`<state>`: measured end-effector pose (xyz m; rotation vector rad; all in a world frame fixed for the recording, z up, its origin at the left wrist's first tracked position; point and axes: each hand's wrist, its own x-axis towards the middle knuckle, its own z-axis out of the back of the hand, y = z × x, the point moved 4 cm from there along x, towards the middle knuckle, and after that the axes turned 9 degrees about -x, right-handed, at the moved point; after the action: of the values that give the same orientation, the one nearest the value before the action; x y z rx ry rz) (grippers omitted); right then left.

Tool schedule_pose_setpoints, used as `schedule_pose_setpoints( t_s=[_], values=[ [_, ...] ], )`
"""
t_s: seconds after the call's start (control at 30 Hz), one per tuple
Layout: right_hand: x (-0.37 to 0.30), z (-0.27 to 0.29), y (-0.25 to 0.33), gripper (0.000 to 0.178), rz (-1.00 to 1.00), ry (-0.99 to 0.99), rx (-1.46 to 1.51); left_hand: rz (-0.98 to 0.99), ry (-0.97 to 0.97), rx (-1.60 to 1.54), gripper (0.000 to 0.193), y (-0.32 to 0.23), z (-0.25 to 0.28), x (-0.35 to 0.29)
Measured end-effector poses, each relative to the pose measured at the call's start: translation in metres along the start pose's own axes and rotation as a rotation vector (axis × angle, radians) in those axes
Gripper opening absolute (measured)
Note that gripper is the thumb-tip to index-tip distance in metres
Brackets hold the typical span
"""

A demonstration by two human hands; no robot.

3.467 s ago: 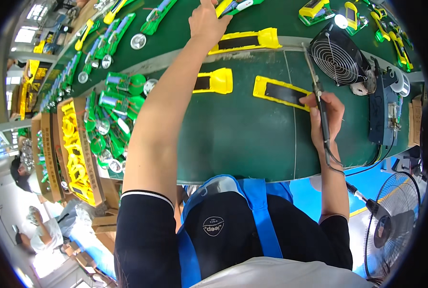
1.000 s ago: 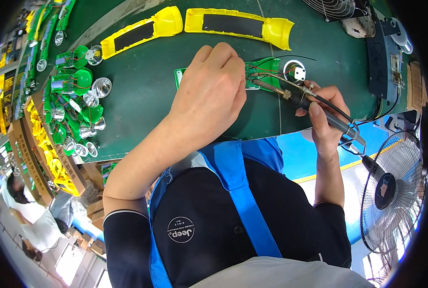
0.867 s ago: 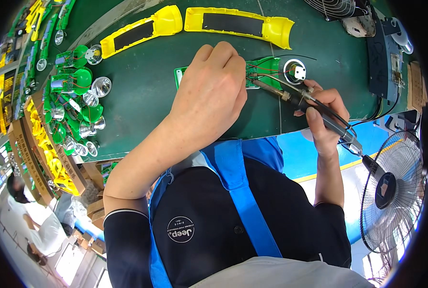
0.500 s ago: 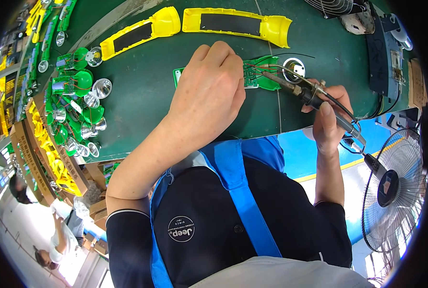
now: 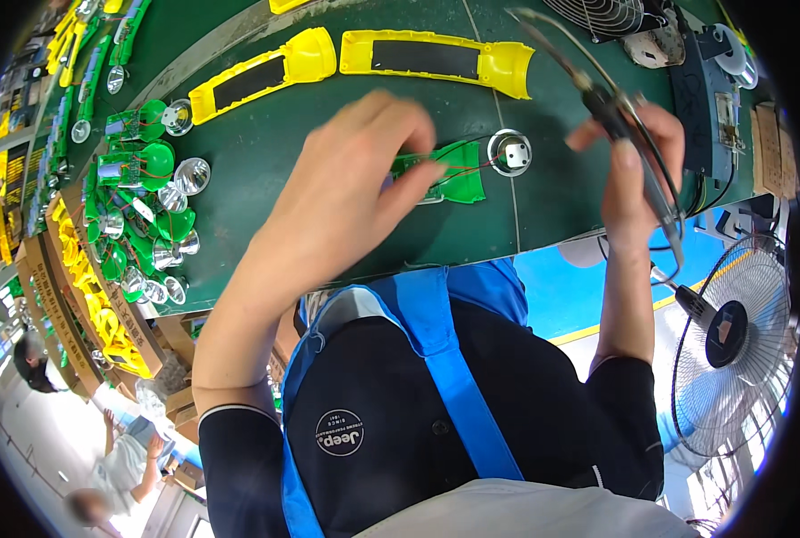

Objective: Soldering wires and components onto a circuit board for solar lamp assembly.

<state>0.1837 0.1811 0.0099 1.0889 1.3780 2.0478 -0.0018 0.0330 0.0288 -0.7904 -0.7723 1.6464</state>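
My right hand (image 5: 638,170) is wrapped round the dark handle of a soldering iron (image 5: 613,117), whose tip points up and away to the far side of the bench. A thin metal tube runs along the iron. My left hand (image 5: 351,184) hovers over a green flashlight housing half (image 5: 463,175), thumb and forefinger apart. That hand hides most of the circuit board in the housing. Red and black wires lead from it to a round silver reflector (image 5: 509,153) with a white back, lying just to the right.
Two yellow shell halves (image 5: 265,76) (image 5: 436,58) lie beyond my hands. Several green assemblies with reflectors (image 5: 162,184) crowd the left. A soldering station (image 5: 721,108) and a small fan (image 5: 602,13) stand far right; a larger fan (image 5: 730,345) is below. Another person (image 5: 131,462) is at lower left.
The soldering iron has swung up and away from the board with my right hand. My left hand has shifted left and its fingers have spread. The reflector and housing sit further left and lower.
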Motion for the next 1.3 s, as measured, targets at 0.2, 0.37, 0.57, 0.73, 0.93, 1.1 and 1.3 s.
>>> schedule_pose_setpoints(
  t_s=[0.2,0.37,0.57,0.73,0.93,1.1,1.3],
  values=[
    [0.036,-0.051,-0.015,0.031,0.031,0.039,0.039,-0.325,0.071,-0.063,0.009,-0.015,-0.023,0.048],
    [0.034,-0.057,-0.03,0.028,0.121,0.259,-0.236,-0.142,-0.131,-0.259,0.007,0.007,0.012,0.018],
    [0.002,-0.028,-0.022,0.024,0.107,0.255,-0.096,0.148,-0.133,-0.508,0.004,0.044,0.015,0.004],
    [0.008,-0.008,-0.028,0.024,-0.3,0.18,0.028,-0.157,-0.106,-0.047,0.004,0.036,0.018,0.023],
    [0.023,-0.018,-0.03,0.021,-0.515,0.325,0.088,-0.352,0.05,0.283,0.006,0.027,0.012,0.036],
    [0.025,-0.024,-0.026,0.019,-0.556,0.368,-0.004,-0.326,0.091,0.328,0.006,0.028,0.009,0.037],
    [0.026,-0.027,-0.026,0.019,-0.536,0.389,-0.019,-0.347,0.091,0.323,0.005,0.028,0.01,0.038]
  ],
)
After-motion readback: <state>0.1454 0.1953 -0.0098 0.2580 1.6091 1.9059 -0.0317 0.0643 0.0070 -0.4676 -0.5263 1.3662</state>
